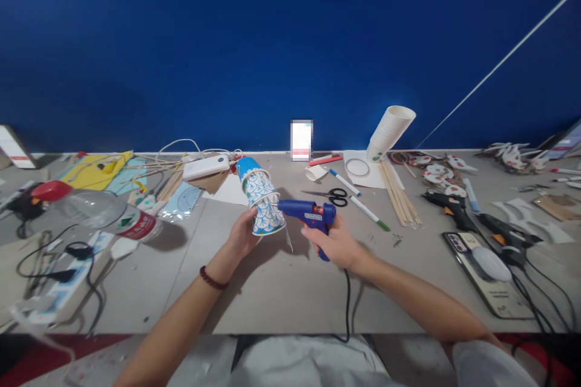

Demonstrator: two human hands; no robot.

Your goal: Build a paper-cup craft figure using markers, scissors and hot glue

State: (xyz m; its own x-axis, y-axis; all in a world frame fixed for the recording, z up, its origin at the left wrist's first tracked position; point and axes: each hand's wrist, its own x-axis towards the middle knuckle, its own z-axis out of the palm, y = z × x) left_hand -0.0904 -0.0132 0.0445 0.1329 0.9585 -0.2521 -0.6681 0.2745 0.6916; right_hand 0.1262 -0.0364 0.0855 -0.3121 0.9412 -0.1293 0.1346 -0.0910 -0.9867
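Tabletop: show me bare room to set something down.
Bare: near edge between the left forearm and black cord; also between the right forearm and phone. Crowded: around the bottle, power strip and black glue guns.

Cup assembly: white paper cups joined end to end, bearing blue scale-like linework, with a solid blue section at the far end. It is held above the surface in the left hand, tilted, with its near rim toward the wearer. Glue gun: blue body, pale label, black cord; gripped in the right hand, nozzle directed at the lower cups (contact cannot be confirmed).
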